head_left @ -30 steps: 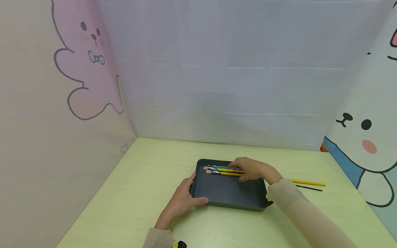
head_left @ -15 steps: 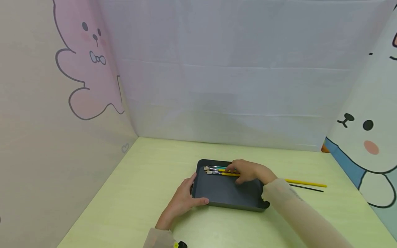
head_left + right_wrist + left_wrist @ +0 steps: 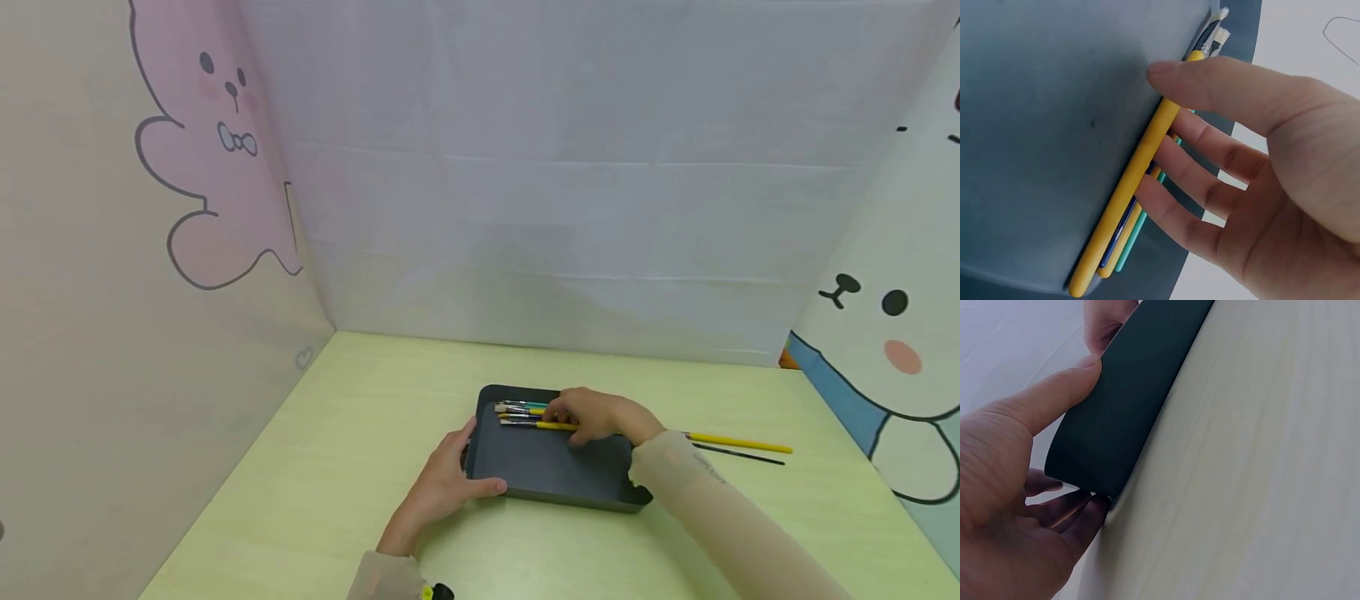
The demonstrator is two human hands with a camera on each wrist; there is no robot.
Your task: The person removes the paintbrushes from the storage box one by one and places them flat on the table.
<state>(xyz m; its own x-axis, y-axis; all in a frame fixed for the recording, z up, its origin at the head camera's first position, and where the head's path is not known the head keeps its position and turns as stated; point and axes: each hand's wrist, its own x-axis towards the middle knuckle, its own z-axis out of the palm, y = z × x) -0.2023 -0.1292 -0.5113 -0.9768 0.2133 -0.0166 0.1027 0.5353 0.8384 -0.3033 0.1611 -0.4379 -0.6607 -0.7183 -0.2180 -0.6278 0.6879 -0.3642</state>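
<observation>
A dark grey rectangular tray [image 3: 547, 467] lies on the table. My left hand [image 3: 442, 479] grips its near left corner, thumb [image 3: 1063, 394] against the near wall and fingers [image 3: 1079, 522] at the left side. Inside, along the far side, several paintbrushes lie side by side, bristles to the left. My right hand [image 3: 600, 414] reaches in over their handles. Its thumb and fingertips pinch a thick yellow paintbrush [image 3: 1119, 187], the one nearest the middle of the tray. Behind it in the right wrist view show a dark blue handle [image 3: 1116, 234], another yellow one and a green paintbrush [image 3: 1130, 244].
To the right of the tray, a yellow-handled paintbrush [image 3: 742, 442] and a thin black stick [image 3: 742, 454] lie on the pale table [image 3: 360, 400]. A white curtain [image 3: 555, 208] rises at the back, with cartoon-printed panels on both sides.
My right hand has shifted a little left along the brushes. The thick yellow paintbrush has come slightly nearer, widening its gap from the others. My left hand stays at the tray corner.
</observation>
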